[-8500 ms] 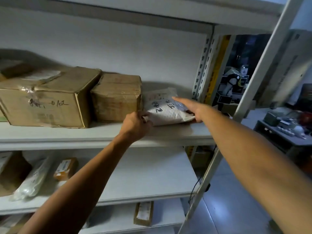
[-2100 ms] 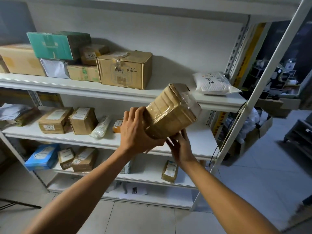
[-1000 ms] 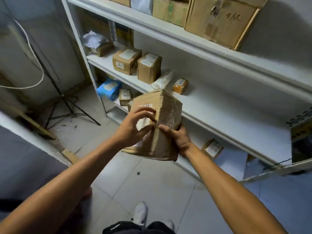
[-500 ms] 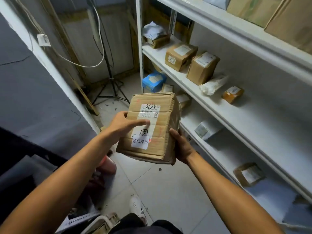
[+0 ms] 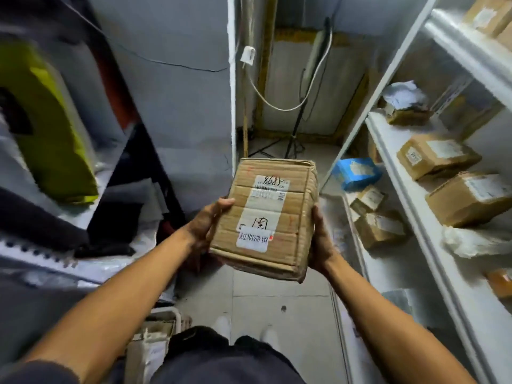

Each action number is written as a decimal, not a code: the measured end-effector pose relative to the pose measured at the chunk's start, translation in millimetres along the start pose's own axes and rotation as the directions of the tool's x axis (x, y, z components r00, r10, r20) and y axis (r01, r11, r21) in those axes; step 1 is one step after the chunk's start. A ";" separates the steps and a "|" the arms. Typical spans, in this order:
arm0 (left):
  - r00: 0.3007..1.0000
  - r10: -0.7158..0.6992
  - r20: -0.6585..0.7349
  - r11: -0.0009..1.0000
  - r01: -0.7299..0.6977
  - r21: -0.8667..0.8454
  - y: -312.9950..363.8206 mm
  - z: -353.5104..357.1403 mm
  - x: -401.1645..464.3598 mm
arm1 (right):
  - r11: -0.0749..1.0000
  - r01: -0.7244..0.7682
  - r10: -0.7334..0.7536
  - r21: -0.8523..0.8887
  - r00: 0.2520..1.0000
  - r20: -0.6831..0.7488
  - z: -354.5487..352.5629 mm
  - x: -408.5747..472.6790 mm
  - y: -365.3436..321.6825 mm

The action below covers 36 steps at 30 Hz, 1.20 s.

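Fingers of my left hand and right hand grip the sealed cardboard box, contents hidden from me.

Both hands grip a taped cardboard box.

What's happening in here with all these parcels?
A person is standing in a narrow storeroom, holding a taped cardboard box up in front of them with both hands. The left hand grips its left side and the right hand its right side, with the labelled face turned up towards them. To their right, white shelves carry other brown parcels.
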<state>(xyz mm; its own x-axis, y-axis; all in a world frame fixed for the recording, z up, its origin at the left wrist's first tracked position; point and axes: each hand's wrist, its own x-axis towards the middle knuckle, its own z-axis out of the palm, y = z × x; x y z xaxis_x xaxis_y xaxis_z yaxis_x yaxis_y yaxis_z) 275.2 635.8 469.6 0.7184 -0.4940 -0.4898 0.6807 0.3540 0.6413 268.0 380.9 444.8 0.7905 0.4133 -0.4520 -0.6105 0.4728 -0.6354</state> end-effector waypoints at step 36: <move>0.234 -0.101 -0.967 0.554 -0.794 -0.250 -388.6 -87.2 -252.3 | 0.025 -0.244 0.922 -0.969 0.380 -0.072 157.5 62.7 317.5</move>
<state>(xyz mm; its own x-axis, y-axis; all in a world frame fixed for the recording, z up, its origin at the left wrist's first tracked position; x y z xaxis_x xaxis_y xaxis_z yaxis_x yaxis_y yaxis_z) -158.1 692.2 292.5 0.2382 0.6167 -0.7503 -0.1571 0.7868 0.5969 116.0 679.5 313.3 -0.2593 0.5370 -0.8027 -0.1612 -0.8436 -0.5123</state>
